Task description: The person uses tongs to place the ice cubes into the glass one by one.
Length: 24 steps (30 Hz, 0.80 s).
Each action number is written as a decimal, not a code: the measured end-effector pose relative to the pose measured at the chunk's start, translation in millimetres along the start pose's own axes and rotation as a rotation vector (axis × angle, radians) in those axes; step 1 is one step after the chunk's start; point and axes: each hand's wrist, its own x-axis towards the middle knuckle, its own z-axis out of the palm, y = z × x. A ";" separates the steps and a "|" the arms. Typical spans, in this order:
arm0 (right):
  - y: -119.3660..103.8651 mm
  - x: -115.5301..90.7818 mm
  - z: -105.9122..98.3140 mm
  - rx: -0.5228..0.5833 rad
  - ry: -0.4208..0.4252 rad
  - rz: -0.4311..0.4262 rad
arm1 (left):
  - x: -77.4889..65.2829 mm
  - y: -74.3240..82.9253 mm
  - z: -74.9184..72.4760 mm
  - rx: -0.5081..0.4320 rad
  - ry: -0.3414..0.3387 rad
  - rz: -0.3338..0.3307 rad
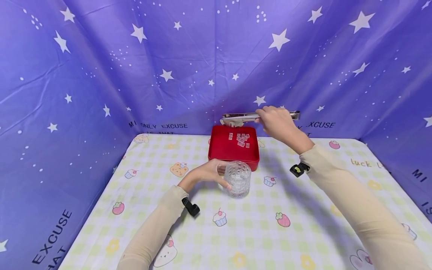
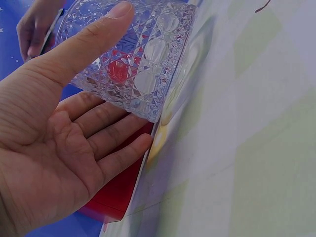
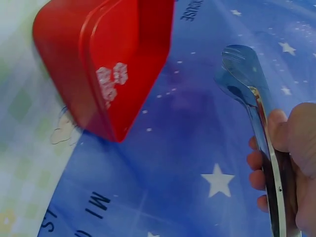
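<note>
A clear cut-pattern glass (image 1: 237,180) stands upright on the table in front of the red box. My left hand (image 1: 212,171) holds it from the left, thumb across its near side and the other fingers behind it, partly hidden by the glass in the left wrist view. My right hand (image 1: 277,122) grips metal tongs (image 3: 261,113) around the arms. Their tips are close together, with nothing visible between them in the right wrist view. In the head view they hang over the far edge of the red box (image 1: 219,148). Several small clear cubes (image 1: 242,139) lie inside it.
A checked tablecloth (image 1: 189,228) with printed cakes and strawberries covers the table. Behind it, a blue star-printed curtain (image 1: 189,90) hangs close to the table's far edge and on both sides. Black bands (image 1: 191,207) sit on both wrists.
</note>
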 end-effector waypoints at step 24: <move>4.8 20.3 62.1 -0.093 -0.208 0.020 | 0.3 -0.7 0.7 0.011 0.009 0.015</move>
